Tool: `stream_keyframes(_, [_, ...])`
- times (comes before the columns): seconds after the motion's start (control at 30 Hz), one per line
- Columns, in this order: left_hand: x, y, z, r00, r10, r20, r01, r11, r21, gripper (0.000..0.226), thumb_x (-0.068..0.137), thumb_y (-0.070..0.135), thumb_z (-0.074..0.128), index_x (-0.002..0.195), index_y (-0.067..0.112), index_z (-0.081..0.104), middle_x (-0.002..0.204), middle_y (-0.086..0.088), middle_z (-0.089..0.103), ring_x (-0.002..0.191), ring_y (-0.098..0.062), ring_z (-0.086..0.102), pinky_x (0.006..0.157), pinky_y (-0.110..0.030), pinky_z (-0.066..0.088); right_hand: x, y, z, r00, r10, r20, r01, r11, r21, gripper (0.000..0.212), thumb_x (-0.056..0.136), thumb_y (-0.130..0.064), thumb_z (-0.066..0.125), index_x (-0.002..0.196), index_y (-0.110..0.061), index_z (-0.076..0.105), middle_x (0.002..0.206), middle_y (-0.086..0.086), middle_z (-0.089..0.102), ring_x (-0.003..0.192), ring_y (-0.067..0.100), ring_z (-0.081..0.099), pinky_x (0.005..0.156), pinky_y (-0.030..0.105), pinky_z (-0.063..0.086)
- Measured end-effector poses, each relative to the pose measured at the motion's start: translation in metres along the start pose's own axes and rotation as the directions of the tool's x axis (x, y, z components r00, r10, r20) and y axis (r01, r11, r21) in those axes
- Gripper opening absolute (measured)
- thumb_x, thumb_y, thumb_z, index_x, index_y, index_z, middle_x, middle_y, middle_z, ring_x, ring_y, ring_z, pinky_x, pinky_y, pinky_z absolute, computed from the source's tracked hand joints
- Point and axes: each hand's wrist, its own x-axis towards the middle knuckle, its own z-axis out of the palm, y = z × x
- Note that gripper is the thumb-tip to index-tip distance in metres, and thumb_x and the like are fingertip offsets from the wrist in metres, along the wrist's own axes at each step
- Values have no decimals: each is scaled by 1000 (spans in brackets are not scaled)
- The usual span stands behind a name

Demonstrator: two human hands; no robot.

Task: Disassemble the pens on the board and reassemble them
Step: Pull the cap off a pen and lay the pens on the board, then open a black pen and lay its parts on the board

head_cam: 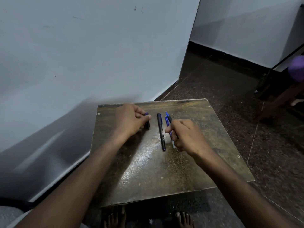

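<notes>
Right hand (pixel 185 135) is pinching the light, slippery blue pen (pixel 168 120) mid-barrel; left hand (pixel 130 120) is clenching around small caps (pixel 147 124)

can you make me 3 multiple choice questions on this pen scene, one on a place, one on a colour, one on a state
1. Where does the long black pen lie?
A. On the board, between the two hands
B. On the floor
C. In the left hand

2. What colour is the tip of the small piece poking out of the left hand?
A. Red
B. Blue-purple
C. Green

3. What is the right hand doing?
A. Resting flat and open on the board
B. Gripping a blue pen
C. Hanging off the board's edge

Answers: 1 A, it rests untouched on the board between the hands. 2 B, a blue-purple end shows past the fingers. 3 B, the fingers close round the blue pen, tip pointing away.
</notes>
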Motion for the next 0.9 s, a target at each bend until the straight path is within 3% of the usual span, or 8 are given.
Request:
stream_keyframes(0.13, [5, -3, 7, 999, 38, -25, -34, 990, 140, 19, 84, 34, 94, 75, 27, 79, 59, 12, 74, 57, 7, 71, 53, -17, 53, 3, 4, 3, 1000, 18, 26, -18, 1000, 25, 28, 100, -18, 53, 83, -16, 75, 59, -4, 65, 47, 8, 57, 45, 22, 41])
stream_keyframes(0.23, [6, -5, 6, 998, 53, -28, -47, 977, 206, 20, 84, 38, 93, 74, 30, 78, 61, 15, 72, 58, 9, 68, 53, -15, 46, 5, 7, 4, 998, 20, 65, -24, 998, 62, 27, 107, -11, 51, 99, -16, 76, 66, -4, 70, 54, 6, 61, 46, 15, 43])
stream_keyframes(0.37, [2, 4, 3, 976, 196, -97, -171, 960, 220, 20, 100, 39, 76, 99, 21, 86, 79, 13, 77, 66, 6, 67, 60, -19, 55, 9, 7, 4, 988, 63, 143, -106, 943, 314, 28, 114, -21, 51, 116, -21, 78, 71, -4, 68, 57, 5, 58, 50, 20, 44])
stream_keyframes(0.47, [-7, 20, 3, 989, 130, 73, -113, 973, -202, 32, 111, 43, 57, 112, 27, 84, 98, 13, 85, 86, -3, 79, 80, -35, 61, 11, 1, 6, 982, 107, 157, -171, 855, 489, 30, 115, -17, 48, 113, -11, 78, 70, -2, 63, 57, 6, 53, 53, 22, 40])
stream_keyframes(0.57, [-15, 32, 8, 944, 129, 304, 57, 843, -535, 31, 114, 35, 54, 121, 20, 81, 117, 7, 84, 88, -15, 76, 83, -34, 65, 9, -5, 8, 974, 75, 214, -185, 810, 556, 28, 114, -11, 49, 111, -3, 75, 73, 0, 66, 61, 7, 56, 56, 21, 45])
stream_keyframes(0.7, [-12, 29, 3, 927, 176, 332, 81, 768, -635, 26, 110, 25, 62, 123, 11, 79, 91, 6, 84, 61, -12, 59, 66, -25, 59, 3, -6, 6, 945, -43, 323, -160, 803, 574, 23, 113, -9, 52, 111, -4, 74, 85, 7, 75, 74, 14, 70, 72, 27, 63])
stream_keyframes(0.83, [-9, 25, -4, 951, 200, 235, -26, 810, -585, 20, 94, 39, 75, 104, 27, 87, 103, 0, 86, 94, -14, 76, 91, -42, 55, 2, -3, 1, 957, -101, 272, -52, 863, 503, 18, 107, -5, 62, 113, 1, 77, 91, 13, 81, 77, 19, 79, 77, 32, 69])
stream_keyframes(0.9, [-9, 25, -1, 957, 208, 202, -52, 809, -586, 15, 96, 34, 76, 101, 26, 87, 102, 0, 86, 98, -11, 79, 89, -31, 58, 3, -3, 1, 964, -108, 242, -14, 892, 453, 15, 104, -4, 66, 110, 2, 79, 91, 16, 82, 76, 21, 80, 75, 35, 70])
